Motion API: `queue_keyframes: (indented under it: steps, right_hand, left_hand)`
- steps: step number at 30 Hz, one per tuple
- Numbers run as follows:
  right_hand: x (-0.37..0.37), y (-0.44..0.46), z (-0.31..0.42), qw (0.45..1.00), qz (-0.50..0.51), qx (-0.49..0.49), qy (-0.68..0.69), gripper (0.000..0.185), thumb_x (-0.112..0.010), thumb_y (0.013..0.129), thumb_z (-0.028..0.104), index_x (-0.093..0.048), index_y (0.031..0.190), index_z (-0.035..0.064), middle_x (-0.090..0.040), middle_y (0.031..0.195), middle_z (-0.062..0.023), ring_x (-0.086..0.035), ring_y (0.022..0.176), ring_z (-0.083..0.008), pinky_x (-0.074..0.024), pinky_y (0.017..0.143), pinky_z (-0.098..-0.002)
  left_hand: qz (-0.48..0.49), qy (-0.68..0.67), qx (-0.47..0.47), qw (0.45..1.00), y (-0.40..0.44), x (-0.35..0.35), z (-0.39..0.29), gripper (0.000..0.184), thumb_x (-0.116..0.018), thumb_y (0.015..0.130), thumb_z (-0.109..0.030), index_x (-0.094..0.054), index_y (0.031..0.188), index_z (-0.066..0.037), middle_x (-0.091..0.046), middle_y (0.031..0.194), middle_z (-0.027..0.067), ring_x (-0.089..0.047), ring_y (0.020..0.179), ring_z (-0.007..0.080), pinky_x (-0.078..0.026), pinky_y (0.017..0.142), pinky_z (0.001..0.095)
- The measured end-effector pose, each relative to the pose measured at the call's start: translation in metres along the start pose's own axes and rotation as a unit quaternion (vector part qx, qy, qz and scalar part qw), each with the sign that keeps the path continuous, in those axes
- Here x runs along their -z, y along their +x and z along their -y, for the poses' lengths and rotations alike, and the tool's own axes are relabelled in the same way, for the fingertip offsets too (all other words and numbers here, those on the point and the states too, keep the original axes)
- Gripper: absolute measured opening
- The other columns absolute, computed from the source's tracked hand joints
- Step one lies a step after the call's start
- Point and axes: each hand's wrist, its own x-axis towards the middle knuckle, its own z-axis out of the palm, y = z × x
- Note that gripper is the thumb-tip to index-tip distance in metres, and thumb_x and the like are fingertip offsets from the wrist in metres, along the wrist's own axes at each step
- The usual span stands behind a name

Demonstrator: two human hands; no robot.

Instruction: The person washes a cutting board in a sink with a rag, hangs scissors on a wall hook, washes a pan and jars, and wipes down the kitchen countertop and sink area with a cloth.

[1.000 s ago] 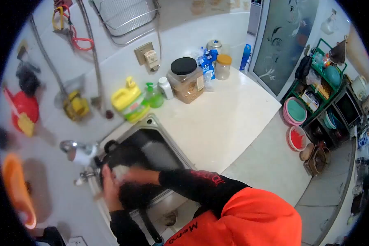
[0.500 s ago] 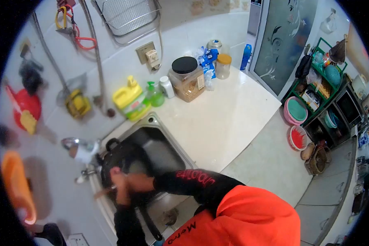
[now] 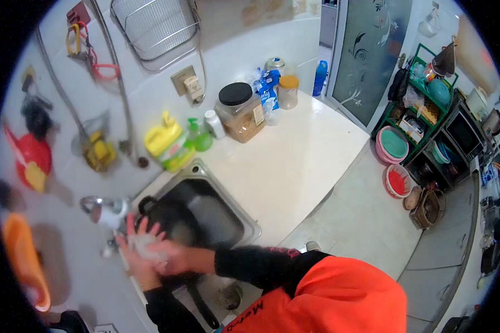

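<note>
My left hand [image 3: 134, 256] is open below the faucet [image 3: 101, 211], palm turned up and fingers spread. Against its palm lies my right hand [image 3: 175, 258], its fingers blurred and partly hidden. A whitish patch [image 3: 146, 246] shows between the hands; I cannot tell whether it is foam, water or a cloth. Beneath them a black wok [image 3: 175, 222] rests in the metal sink [image 3: 244, 213], its long handle [image 3: 203, 308] pointing toward my body.
Behind the sink stand a yellow jug [image 3: 166, 141], a green pump bottle [image 3: 199, 136], a white bottle [image 3: 215, 124] and a black-lidded jar [image 3: 240, 114] on the white counter [image 3: 294, 161]. An orange container [image 3: 25, 258] hangs on the left wall. A small strainer [image 3: 229, 297] sits near the wok handle.
My left hand has opened, its fingers now spread toward the faucet, and the whitish patch has come into sight on it. The view has shifted slightly to the right.
</note>
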Motion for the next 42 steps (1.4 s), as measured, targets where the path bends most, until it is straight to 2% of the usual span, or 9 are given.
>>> queue_keyframes:
  steps: [6, 11, 20, 24, 30, 34, 37, 40, 42]
  right_hand:
    - [-0.008, -0.004, 0.004, 0.962, -0.022, 0.060, -0.266, 0.025, -0.060, 0.081, 0.023, -0.056, 0.098, 0.0042, -0.055, 0.073, -0.0065, -0.050, 0.058, -0.0134, -0.0421, 0.047, -0.0250]
    - [0.038, -0.005, -0.022, 0.615, -0.153, 0.371, -0.679, 0.053, -0.055, 0.080, 0.022, -0.039, 0.122, -0.0056, -0.061, 0.085, -0.0272, -0.059, 0.075, -0.0427, -0.0483, 0.068, -0.0451]
    - [0.075, -0.033, -0.008, 0.407, -0.106, 0.183, -0.888, 0.021, -0.050, 0.083, 0.019, -0.052, 0.089, -0.0013, -0.062, 0.075, -0.0235, -0.063, 0.065, -0.0366, -0.0475, 0.055, -0.0474]
    - [0.077, -0.032, 0.008, 0.268, -0.315, 0.224, -0.883, 0.024, -0.053, 0.082, 0.021, -0.049, 0.091, -0.0003, -0.062, 0.075, -0.0218, -0.062, 0.062, -0.0366, -0.0484, 0.054, -0.0455]
    - [0.043, -0.083, 0.069, 0.681, -0.262, 0.169, -0.663, 0.046, -0.068, 0.073, 0.033, -0.049, 0.103, 0.0034, -0.059, 0.089, -0.0224, -0.060, 0.083, -0.0376, -0.0482, 0.072, -0.0418]
    - [0.048, -0.135, 0.096, 0.509, -0.355, 0.195, -0.759, 0.048, -0.066, 0.077, 0.033, -0.049, 0.114, 0.0068, -0.057, 0.101, -0.0210, -0.056, 0.095, -0.0355, -0.0447, 0.083, -0.0374]
    - [0.029, -0.167, 0.111, 0.577, -0.182, 0.344, -0.718, 0.046, -0.060, 0.085, 0.031, -0.048, 0.122, 0.0077, -0.056, 0.109, -0.0166, -0.055, 0.097, -0.0290, -0.0436, 0.084, -0.0335]
    - [0.041, -0.203, 0.134, 0.867, -0.271, 0.202, -0.366, 0.045, -0.059, 0.088, 0.025, -0.046, 0.126, 0.0056, -0.056, 0.108, -0.0098, -0.055, 0.092, -0.0188, -0.0466, 0.079, -0.0309]
    - [0.053, -0.229, 0.174, 0.781, -0.390, 0.269, -0.407, 0.043, -0.060, 0.088, 0.024, -0.047, 0.124, 0.0049, -0.057, 0.104, -0.0068, -0.056, 0.089, -0.0156, -0.0482, 0.073, -0.0278]
  left_hand:
    - [-0.040, 0.337, -0.047, 0.939, 0.022, 0.063, 0.001, 0.037, -0.046, 0.095, -0.026, -0.049, 0.123, -0.002, -0.054, 0.087, 0.0019, -0.049, 0.075, 0.0091, -0.045, 0.069, 0.0274]
    - [-0.221, 0.263, -0.003, 0.939, 0.037, 0.111, 0.048, 0.017, -0.048, 0.091, -0.022, -0.057, 0.095, -0.008, -0.039, 0.055, -0.0038, -0.036, 0.045, 0.0089, -0.032, 0.044, 0.0228]
    - [-0.255, 0.164, 0.030, 0.953, 0.048, 0.324, 0.142, 0.014, -0.049, 0.084, -0.015, -0.052, 0.073, -0.007, -0.054, 0.072, 0.0069, -0.052, 0.063, 0.0218, -0.045, 0.056, 0.0344]
    - [-0.236, 0.061, 0.221, 0.944, 0.041, 0.100, 0.079, 0.037, -0.046, 0.092, -0.040, -0.060, 0.099, -0.007, -0.063, 0.096, 0.0084, -0.059, 0.089, 0.0251, -0.047, 0.073, 0.0417]
    - [-0.051, 0.156, 0.149, 0.975, 0.015, 0.045, 0.068, 0.029, -0.057, 0.089, -0.027, -0.050, 0.112, -0.009, -0.060, 0.099, 0.0059, -0.060, 0.082, 0.0205, -0.050, 0.070, 0.0311]
    - [-0.164, 0.309, -0.058, 0.935, 0.023, -0.002, 0.098, 0.025, -0.057, 0.088, -0.017, -0.051, 0.110, -0.007, -0.060, 0.098, 0.0034, -0.058, 0.079, 0.0133, -0.047, 0.067, 0.0252]
    - [-0.030, 0.319, -0.035, 0.947, 0.034, -0.033, 0.117, 0.028, -0.057, 0.089, -0.017, -0.050, 0.113, -0.005, -0.060, 0.100, 0.0040, -0.057, 0.084, 0.0126, -0.047, 0.073, 0.0253]
    - [0.028, 0.037, 0.084, 0.995, 0.044, -0.104, 0.131, 0.036, -0.054, 0.090, -0.021, -0.047, 0.122, -0.005, -0.058, 0.107, 0.0072, -0.056, 0.097, 0.0172, -0.046, 0.085, 0.0341]
    - [0.029, -0.008, 0.112, 0.993, 0.062, -0.119, 0.147, 0.037, -0.054, 0.090, -0.022, -0.047, 0.123, -0.005, -0.058, 0.108, 0.0073, -0.056, 0.097, 0.0186, -0.046, 0.086, 0.0350]
